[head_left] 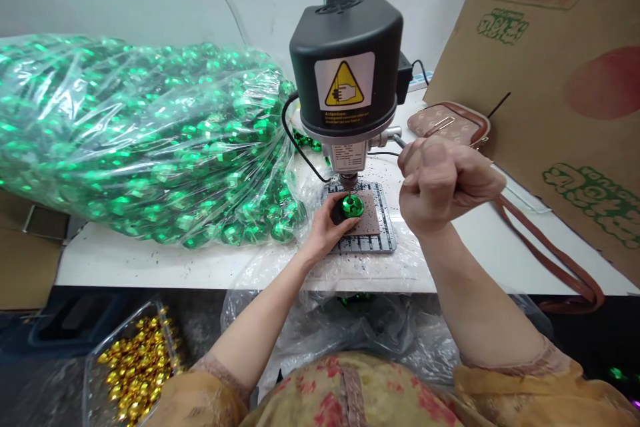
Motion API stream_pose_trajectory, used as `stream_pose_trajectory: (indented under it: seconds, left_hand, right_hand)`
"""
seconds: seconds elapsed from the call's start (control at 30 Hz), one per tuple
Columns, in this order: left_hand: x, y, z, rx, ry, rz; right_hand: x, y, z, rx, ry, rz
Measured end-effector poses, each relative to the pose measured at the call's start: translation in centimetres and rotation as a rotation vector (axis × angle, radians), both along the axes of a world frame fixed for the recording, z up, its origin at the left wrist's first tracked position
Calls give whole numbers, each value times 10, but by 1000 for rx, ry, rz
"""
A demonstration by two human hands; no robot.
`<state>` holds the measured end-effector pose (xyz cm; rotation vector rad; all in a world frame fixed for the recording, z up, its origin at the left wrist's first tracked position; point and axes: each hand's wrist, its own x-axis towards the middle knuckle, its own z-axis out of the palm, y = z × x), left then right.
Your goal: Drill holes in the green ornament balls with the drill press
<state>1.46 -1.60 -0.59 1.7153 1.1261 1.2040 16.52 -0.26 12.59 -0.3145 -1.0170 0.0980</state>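
Note:
A small black drill press (346,67) with a yellow warning label stands in front of me. Under its chuck (349,181), a shiny green ball (353,206) rests on a brownish square pad (370,213) over the slotted metal base (387,240). My left hand (333,223) grips this ball from the left between thumb and fingers. My right hand (440,180) is closed in a fist around the feed lever (399,140) on the press's right side; most of the lever is hidden by the fingers. Dark shavings are scattered around the base.
A big clear plastic bag (165,147) of green balls fills the left. A brown pouch with a strap (450,121) lies at right, before a cardboard box (560,80). Below left is a clear bin (93,373) of gold balls. Plastic sheeting (300,327) hangs over the table's front edge.

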Motion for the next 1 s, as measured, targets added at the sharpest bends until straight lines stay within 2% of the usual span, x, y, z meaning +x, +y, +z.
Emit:
stream_pose_trajectory:
  seconds: [0.43, 0.53, 0.67, 0.77, 0.83, 0.93, 1.0]
  left_hand:
    - [0, -1, 2, 22, 25, 8]
    - [1, 1, 1, 26, 21, 15]
    - [4, -3, 6, 52, 59, 109]
    - [3, -26, 12, 157, 148, 253]
    - [-1, -55, 12, 302, 186, 224]
    - [-12, -106, -4, 577, 266, -99]
    - [-19, -136, -24, 691, 469, -292]
  right_hand:
    - [10, 4, -15, 130, -173, 10]
    - [8, 1, 0, 69, -112, 24]
    - [7, -1, 38, -153, -64, 46]
    - [8, 1, 57, -283, -101, 60]
    - [9, 3, 60, -297, -103, 42]
    - [9, 4, 58, -248, -98, 61]
    - [9, 5, 56, -222, -99, 82]
